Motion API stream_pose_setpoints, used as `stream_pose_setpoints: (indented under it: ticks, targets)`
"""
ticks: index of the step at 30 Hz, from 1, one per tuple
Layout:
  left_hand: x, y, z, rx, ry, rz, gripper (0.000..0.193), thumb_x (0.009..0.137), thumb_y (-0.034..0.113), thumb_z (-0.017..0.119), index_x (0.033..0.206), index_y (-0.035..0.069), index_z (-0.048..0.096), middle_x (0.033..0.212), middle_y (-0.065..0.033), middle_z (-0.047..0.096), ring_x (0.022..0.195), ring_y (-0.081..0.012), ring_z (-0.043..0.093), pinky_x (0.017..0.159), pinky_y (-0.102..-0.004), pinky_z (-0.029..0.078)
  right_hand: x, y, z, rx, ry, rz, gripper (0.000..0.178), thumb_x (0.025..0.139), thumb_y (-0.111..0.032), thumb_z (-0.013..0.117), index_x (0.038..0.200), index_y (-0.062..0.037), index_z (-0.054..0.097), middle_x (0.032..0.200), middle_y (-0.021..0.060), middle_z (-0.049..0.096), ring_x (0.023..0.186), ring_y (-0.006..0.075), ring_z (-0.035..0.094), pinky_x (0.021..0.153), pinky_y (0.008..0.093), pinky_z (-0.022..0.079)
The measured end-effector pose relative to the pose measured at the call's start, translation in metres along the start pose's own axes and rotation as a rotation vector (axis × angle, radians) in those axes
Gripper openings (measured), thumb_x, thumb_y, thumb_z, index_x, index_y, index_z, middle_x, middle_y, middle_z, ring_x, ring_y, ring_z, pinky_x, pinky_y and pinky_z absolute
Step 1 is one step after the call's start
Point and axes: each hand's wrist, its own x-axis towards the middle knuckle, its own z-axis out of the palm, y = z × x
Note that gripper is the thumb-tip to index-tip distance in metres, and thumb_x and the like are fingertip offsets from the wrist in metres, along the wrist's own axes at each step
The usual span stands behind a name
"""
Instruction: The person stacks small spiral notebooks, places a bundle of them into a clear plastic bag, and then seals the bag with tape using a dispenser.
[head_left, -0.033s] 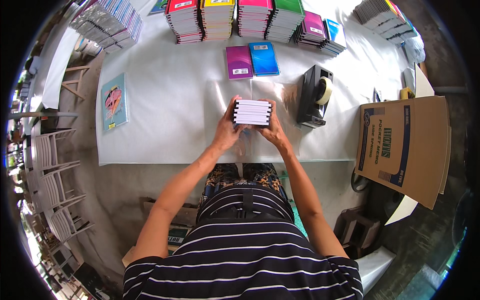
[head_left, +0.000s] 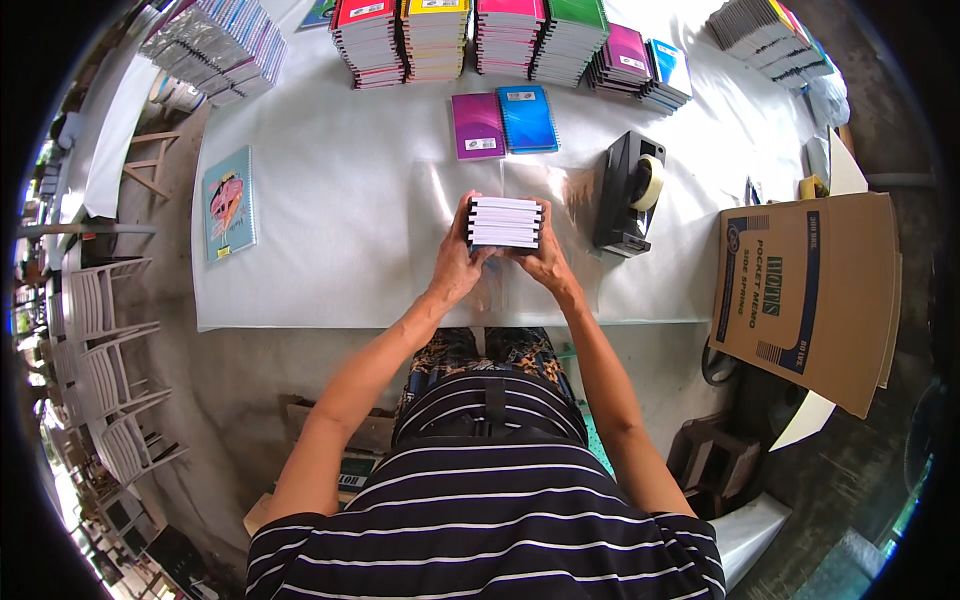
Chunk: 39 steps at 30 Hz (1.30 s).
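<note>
Between my two hands is a stack of small notebooks (head_left: 505,222), page edges facing up, with black bindings at the sides. My left hand (head_left: 459,258) grips its left side and my right hand (head_left: 545,256) its right, fingers closed around it. The stack is above clear plastic sheets (head_left: 435,195) that lie on the white table. Just beyond lie a purple notebook (head_left: 478,122) and a blue spiral notebook (head_left: 529,118), side by side. To the right of my hands stands a black tape dispenser (head_left: 622,200) with a roll of tape.
Tall stacks of notebooks (head_left: 436,45) line the table's far edge, with more notebook stacks (head_left: 215,50) at the far left. A teal notebook (head_left: 230,205) lies at the left. An open cardboard box (head_left: 810,290) stands at the right. White chairs (head_left: 120,350) are left of the table.
</note>
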Motion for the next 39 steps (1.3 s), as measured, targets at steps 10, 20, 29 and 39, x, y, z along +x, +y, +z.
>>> stream_pose_setpoints:
  ticks: [10, 20, 29, 39]
  targets:
    - [-0.005, -0.01, -0.008, -0.216, -0.125, -0.051, 0.085, 0.078, 0.016, 0.074, 0.149, 0.011, 0.027, 0.143, -0.0116, 0.046, 0.13, -0.0269, 0.046, 0.104, -0.0393, 0.044, -0.005, 0.009, -0.012, 0.047, -0.062, 0.012, 0.079, 0.067, -0.003, 0.081, 0.129, -0.0067, 0.033, 0.114, 0.0124, 0.054, 0.107, 0.0244, 0.053, 0.093, 0.0372, 0.044]
    - [0.078, 0.02, -0.06, -0.313, -0.407, -0.063, 0.1, 0.073, 0.052, 0.076, 0.149, 0.008, 0.027, 0.152, -0.0147, 0.031, 0.143, -0.0264, 0.024, 0.117, -0.0422, 0.018, -0.002, 0.004, -0.012, -0.044, -0.073, 0.077, 0.082, 0.065, -0.01, 0.085, 0.129, -0.0071, 0.034, 0.113, 0.014, 0.057, 0.109, 0.0262, 0.055, 0.094, 0.0381, 0.044]
    - [0.098, 0.022, -0.053, -0.002, -0.545, 0.082, 0.101, 0.067, 0.044, 0.082, 0.149, 0.013, 0.03, 0.151, -0.0159, 0.033, 0.144, -0.0293, 0.021, 0.118, -0.043, 0.013, -0.002, 0.008, -0.012, 0.019, -0.084, 0.129, 0.082, 0.065, -0.011, 0.086, 0.129, -0.0073, 0.035, 0.116, 0.0123, 0.053, 0.11, 0.0261, 0.053, 0.095, 0.0374, 0.043]
    - [0.093, 0.028, -0.053, 0.027, -0.574, 0.088, 0.105, 0.063, 0.042, 0.085, 0.149, 0.014, 0.031, 0.155, -0.0145, 0.026, 0.146, -0.0331, 0.011, 0.118, -0.0481, 0.011, -0.001, 0.008, -0.014, 0.056, -0.112, 0.098, 0.081, 0.064, -0.009, 0.087, 0.13, -0.0062, 0.038, 0.121, 0.0063, 0.044, 0.112, 0.0203, 0.047, 0.096, 0.0338, 0.042]
